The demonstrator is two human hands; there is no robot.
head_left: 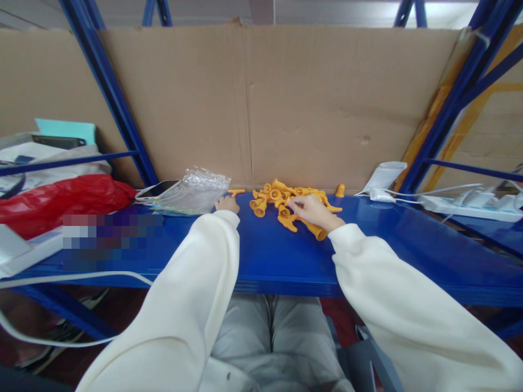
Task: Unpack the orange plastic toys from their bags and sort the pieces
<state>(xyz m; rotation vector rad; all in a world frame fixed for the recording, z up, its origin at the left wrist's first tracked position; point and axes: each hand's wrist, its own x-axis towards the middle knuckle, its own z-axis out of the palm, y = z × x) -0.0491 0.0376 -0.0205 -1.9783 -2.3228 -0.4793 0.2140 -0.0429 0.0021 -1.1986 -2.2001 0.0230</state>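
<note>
My right hand (311,211) reaches into a loose pile of orange plastic pieces (275,194), its thumb and fingers pinched on one of them. The pieces have hollow cone-shaped ends and narrower stems; several overlap, and one cone (317,231) lies under my right wrist. Left of the pile, my left hand (227,204) rests palm down on the blue shelf top (269,256), its fingers somewhat apart. A single orange piece (237,191) lies just beyond those fingers, close to or touching them. Clear plastic bags (196,191) are right beside my left hand.
A cardboard panel (286,103) stands behind the work surface, between blue metal posts (110,92). One orange cone (340,190) stands apart at the right. A phone-like device (161,189) and a red bag (69,201) are at left; a white power strip (469,207) with cables is at right.
</note>
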